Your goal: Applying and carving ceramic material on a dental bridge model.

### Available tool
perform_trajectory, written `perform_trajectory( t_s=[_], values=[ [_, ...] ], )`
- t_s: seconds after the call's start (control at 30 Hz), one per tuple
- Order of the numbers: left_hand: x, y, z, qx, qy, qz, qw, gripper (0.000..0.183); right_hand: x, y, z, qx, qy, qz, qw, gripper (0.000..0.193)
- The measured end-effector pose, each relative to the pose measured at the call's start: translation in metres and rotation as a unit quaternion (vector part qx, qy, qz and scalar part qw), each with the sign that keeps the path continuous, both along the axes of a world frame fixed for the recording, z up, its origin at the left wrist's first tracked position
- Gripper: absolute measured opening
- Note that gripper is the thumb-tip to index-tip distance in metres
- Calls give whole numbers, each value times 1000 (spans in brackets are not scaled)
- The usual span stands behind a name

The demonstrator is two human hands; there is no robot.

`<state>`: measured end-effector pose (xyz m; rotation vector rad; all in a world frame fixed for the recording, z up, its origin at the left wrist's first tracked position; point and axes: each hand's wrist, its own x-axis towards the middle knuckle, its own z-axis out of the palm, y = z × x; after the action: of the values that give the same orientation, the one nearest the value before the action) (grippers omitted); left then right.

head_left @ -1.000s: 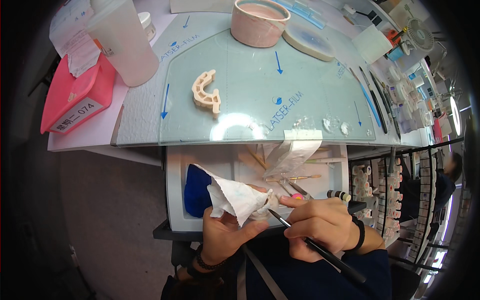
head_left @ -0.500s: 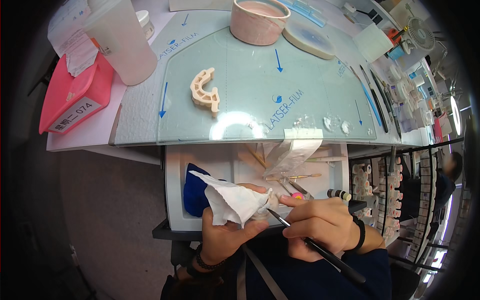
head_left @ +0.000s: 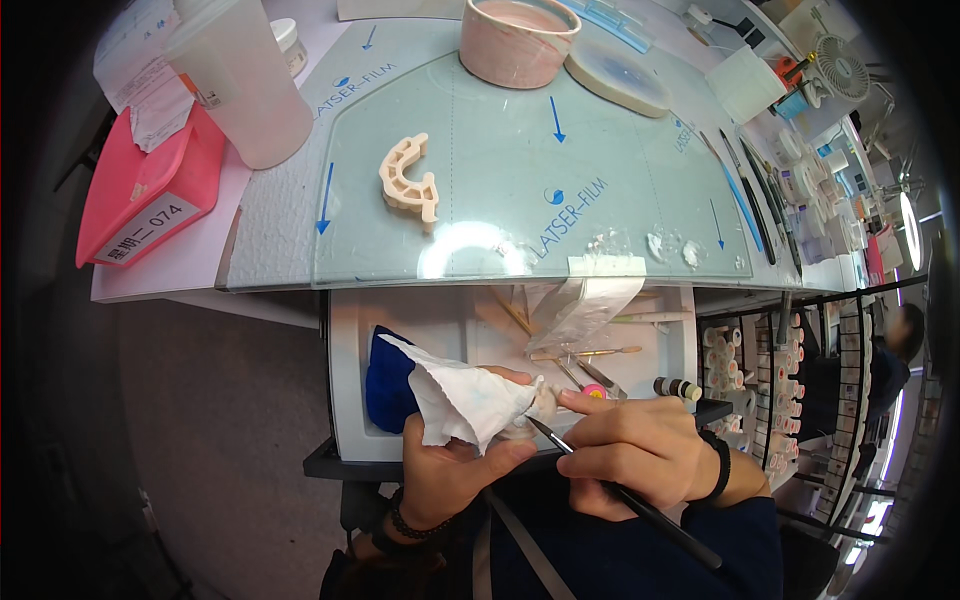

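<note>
My left hand [head_left: 445,480] is closed round a crumpled white tissue [head_left: 455,395] and a small pale dental model [head_left: 544,398], above the open drawer. The fingers and tissue hide much of the model. My right hand [head_left: 640,448] grips a slim brush [head_left: 665,527] with a dark handle, pen-like. Its dark tip meets the tissue and model, though whether it touches the model itself I cannot tell. The right thumb and index finger lie close beside the model. On the glass plate [head_left: 400,260] beyond, a beige horseshoe-shaped dental arch model [head_left: 398,182] lies alone.
The open drawer [head_left: 352,330] holds a dark blue cloth [head_left: 388,390], a clear plastic bag [head_left: 560,325] and several thin tools. A pink marbled bowl [head_left: 515,50], a translucent bottle [head_left: 245,100] and a pink tray [head_left: 150,205] stand on the desk. Brushes [head_left: 740,190] line the right side.
The brush and my right hand have shifted slightly to the left, with the handle's end a little lower. My left hand keeps its hold on the tissue and model.
</note>
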<state>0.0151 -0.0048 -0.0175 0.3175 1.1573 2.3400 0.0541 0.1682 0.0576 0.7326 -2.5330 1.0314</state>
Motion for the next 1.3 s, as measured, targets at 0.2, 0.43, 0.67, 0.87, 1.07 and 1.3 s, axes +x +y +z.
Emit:
perform_trajectory(
  t_s=[0.2, 0.43, 0.67, 0.87, 1.07, 1.3],
  values=[
    [0, -2, 1, 2, 6, 5, 1000, 49, 0, -2, 1, -2, 5, -2, 1000, 20],
    [-1, -1, 0, -6, -1, -3, 1000, 48, 0, -1, -1, 2, 9, -6, 1000, 19],
    [-1, -2, 0, -4, 5, -2, 1000, 49, 1, -1, 0, 11, 4, 1, 1000, 17],
    [-1, -1, -1, 1, 7, 0, 1000, 49, 1, -1, 0, 10, 2, 3, 1000, 18],
    [0, -2, -1, 0, 4, 0, 1000, 49, 1, -1, -1, 11, 9, -4, 1000, 17],
    [-1, -3, -1, -2, 4, -6, 1000, 49, 2, -1, -1, 12, 10, -2, 1000, 16]
  ],
)
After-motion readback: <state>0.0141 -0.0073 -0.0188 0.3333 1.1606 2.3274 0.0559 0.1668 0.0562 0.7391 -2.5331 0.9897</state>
